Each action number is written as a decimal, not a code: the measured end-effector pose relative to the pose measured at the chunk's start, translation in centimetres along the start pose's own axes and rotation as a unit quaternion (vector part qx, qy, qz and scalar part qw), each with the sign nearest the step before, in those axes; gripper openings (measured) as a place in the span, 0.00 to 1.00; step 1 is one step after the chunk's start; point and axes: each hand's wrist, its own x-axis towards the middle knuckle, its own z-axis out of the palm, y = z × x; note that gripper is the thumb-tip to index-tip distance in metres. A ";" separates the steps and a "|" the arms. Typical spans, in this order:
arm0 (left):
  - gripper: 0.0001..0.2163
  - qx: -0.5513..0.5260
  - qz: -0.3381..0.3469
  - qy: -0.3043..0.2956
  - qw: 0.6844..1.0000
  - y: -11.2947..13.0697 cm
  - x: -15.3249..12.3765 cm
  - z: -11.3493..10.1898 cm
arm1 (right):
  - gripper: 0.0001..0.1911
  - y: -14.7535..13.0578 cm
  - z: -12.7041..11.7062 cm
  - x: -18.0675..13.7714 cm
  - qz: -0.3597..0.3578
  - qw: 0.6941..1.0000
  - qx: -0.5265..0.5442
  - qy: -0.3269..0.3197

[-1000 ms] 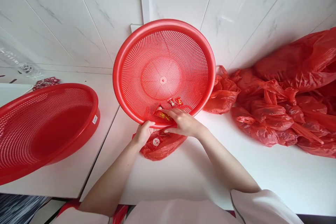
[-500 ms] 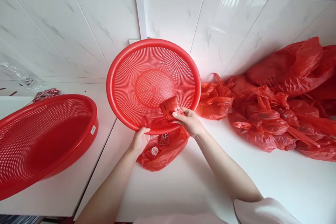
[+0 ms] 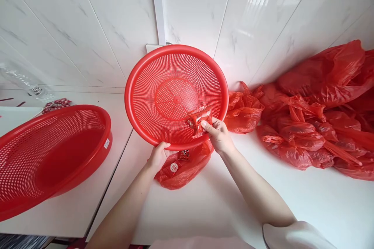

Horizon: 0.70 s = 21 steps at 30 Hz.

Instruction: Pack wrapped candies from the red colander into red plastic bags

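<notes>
My left hand (image 3: 159,157) grips the lower rim of a round red plastic colander (image 3: 176,52), thumb over the edge and fingers underneath. The colander is tilted up with its inside facing me. In front of its lower right side, my right hand (image 3: 219,135) pinches a small shiny red snack packet (image 3: 200,118) between thumb and fingers. Below the colander, an opened red plastic bag (image 3: 187,173) lies on the white table, partly hidden by the rim. A dark red packet (image 3: 184,155) and a round white label (image 3: 173,167) show in it.
Another large red colander (image 3: 99,114) stands at the left. Several tied red plastic bags (image 3: 304,132) are piled at the right, with a smaller bag (image 3: 244,111) beside them. A clear plastic bottle (image 3: 37,91) lies far left. Behind the table rises a tiled wall (image 3: 193,15).
The packet in my right hand has turned to show a shinier side, and that hand has shifted slightly right. The colander sits a little further right in view; my left hand keeps its rim.
</notes>
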 end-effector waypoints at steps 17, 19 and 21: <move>0.20 -0.010 -0.023 -0.013 1.000 -0.1 0.0 0.0 | 0.08 0.3 -0.4 0.5 0.129 0.989 0.075 0.001; 0.20 -0.010 -0.025 -0.012 1.000 -0.1 0.0 0.0 | 0.10 0.3 -0.3 0.2 0.104 0.994 0.041 -0.019; 0.20 -0.011 -0.020 -0.009 1.000 -0.1 0.0 -0.1 | 0.09 0.4 -0.2 0.0 0.080 0.996 0.014 -0.025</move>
